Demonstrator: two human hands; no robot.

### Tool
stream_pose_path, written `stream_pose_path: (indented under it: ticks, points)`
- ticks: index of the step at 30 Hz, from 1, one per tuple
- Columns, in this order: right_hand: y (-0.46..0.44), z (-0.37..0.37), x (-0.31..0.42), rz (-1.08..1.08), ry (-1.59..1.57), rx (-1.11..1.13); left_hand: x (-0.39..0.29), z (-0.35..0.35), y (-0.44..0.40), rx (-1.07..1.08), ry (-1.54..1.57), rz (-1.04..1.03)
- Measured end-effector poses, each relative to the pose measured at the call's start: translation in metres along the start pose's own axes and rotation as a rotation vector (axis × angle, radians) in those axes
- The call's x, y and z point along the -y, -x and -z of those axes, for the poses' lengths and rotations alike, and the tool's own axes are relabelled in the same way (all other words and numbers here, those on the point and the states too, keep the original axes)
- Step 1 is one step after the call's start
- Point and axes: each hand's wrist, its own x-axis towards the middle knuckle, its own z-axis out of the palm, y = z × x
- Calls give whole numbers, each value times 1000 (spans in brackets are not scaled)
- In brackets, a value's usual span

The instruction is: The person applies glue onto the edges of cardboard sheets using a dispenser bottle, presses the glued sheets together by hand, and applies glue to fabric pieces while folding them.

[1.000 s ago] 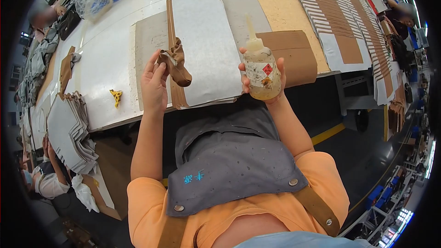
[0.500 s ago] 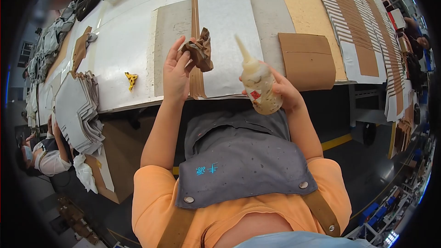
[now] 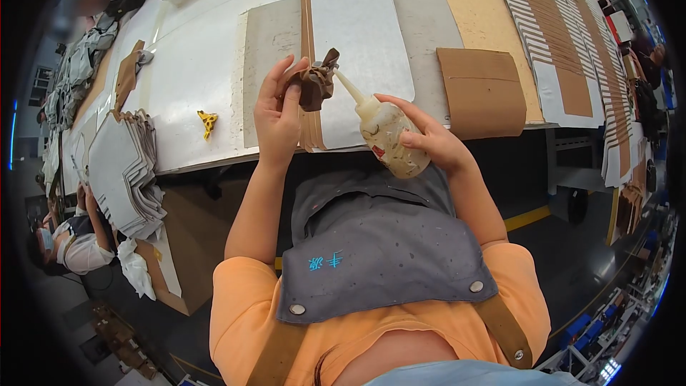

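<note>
My left hand [image 3: 279,104] pinches a crumpled brown scrap [image 3: 314,86], fabric or paper, above the table's front part. In my right hand [image 3: 429,136] is a translucent squeeze bottle [image 3: 389,136] with a long pale nozzle and stained sides. The bottle leans to the left, and its nozzle tip is right beside the scrap; whether they touch I cannot tell. Beneath my hands lies a stack of long white sheets [image 3: 361,36] whose brown edges show on the left.
A folded brown piece [image 3: 482,93] lies to the right. Farther right are striped rows of overlapping brown and white pieces [image 3: 550,36]. A small yellow object [image 3: 207,124] and a stack of grey-white pieces [image 3: 125,171] are at left, with a seated person [image 3: 82,243] beyond.
The bottle has tipped left, bringing its nozzle from clear of the brown scrap to right beside it. My left hand has turned the scrap slightly and shifted a little right.
</note>
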Motion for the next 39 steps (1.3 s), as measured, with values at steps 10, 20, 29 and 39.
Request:
stream_pose_path:
  ticks: [10, 20, 29, 39]
  points:
    - [-1, -5, 4, -56, -27, -50, -3, 0, 4, 27, -88, -113]
    - [12, 12, -1, -111, -71, -89, -11, 39, -20, -408, 189, -191]
    - [23, 40, -14, 166, -273, -318, 52, 182, -63, -756, 74, 62]
    - [13, 27, 1, 196, -324, -284, 120, 236, -97, -625, -177, 313]
